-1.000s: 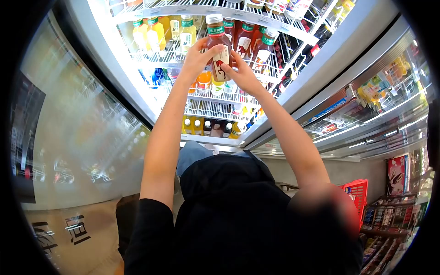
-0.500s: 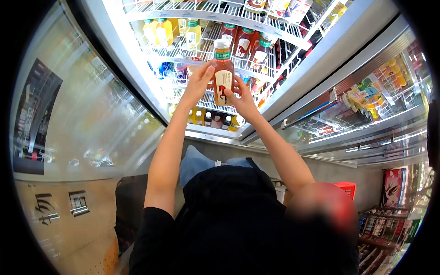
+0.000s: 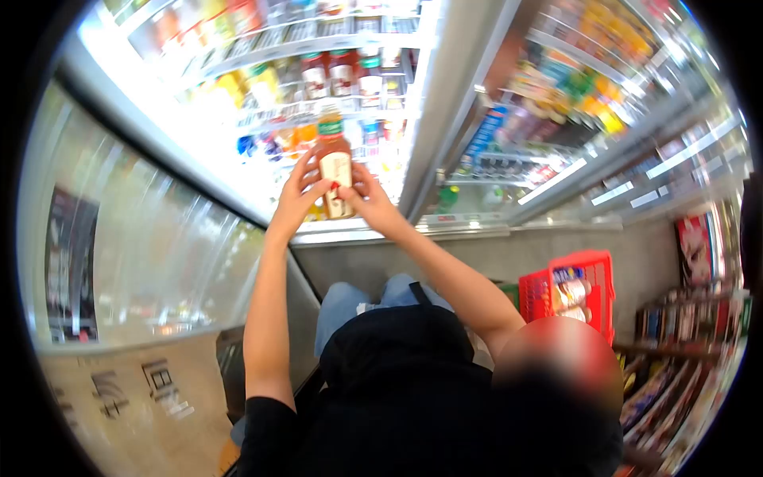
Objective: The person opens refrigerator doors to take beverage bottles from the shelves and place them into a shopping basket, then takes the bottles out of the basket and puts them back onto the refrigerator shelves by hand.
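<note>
A tea bottle (image 3: 337, 167) with amber liquid, a green neck label and a cream label stands nearly upright between my hands, in front of the lit fridge shelves. My left hand (image 3: 300, 195) grips its left side, thumb across the front. On the other side my right hand (image 3: 372, 199) closes around it, thumb also on the label. Behind it, similar dark red bottles (image 3: 342, 73) sit on a wire shelf (image 3: 274, 118). The picture is smeared by motion, so the small print cannot be read.
An open glass door (image 3: 151, 246) stands at left. Another glass-fronted fridge section with packaged goods (image 3: 556, 95) is at right. On the floor at right sits a red basket (image 3: 606, 298) with several items inside. Magazine-like racks (image 3: 675, 405) line the lower right.
The view has swung to the right, bringing the red basket fully into sight. The bottle and both hands now appear lower and further left, and my left thumb lies across the label.
</note>
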A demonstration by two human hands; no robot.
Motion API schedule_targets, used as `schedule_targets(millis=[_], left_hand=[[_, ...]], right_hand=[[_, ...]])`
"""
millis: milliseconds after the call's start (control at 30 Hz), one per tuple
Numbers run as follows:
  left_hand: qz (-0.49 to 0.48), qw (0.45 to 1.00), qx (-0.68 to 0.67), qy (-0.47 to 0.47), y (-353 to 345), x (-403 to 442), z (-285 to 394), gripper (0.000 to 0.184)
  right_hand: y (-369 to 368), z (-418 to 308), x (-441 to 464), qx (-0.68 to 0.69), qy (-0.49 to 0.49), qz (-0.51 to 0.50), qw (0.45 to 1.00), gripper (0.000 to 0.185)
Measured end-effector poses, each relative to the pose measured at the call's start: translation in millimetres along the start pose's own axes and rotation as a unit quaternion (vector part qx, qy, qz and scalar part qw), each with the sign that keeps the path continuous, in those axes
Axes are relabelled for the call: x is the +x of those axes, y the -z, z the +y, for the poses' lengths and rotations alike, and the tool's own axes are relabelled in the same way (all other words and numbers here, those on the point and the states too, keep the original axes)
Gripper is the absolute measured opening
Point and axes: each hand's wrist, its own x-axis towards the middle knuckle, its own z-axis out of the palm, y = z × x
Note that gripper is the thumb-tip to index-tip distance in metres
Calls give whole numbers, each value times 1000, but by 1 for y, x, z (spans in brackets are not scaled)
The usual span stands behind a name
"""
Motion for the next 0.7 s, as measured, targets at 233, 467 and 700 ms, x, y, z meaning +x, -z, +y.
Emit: schedule_targets(millis=[233, 467, 700], left_hand=[[-75, 997, -18, -14, -58, -45, -3, 81], [-121, 992, -22, -6, -98, -115, -14, 75], [-226, 971, -57, 61, -162, -155, -17, 66]], right_hand=[[16, -43, -84, -87, 48, 66, 993, 66], [8, -56, -189, -44, 16, 136, 990, 65], [29, -65, -282, -148, 17, 240, 959, 66]])
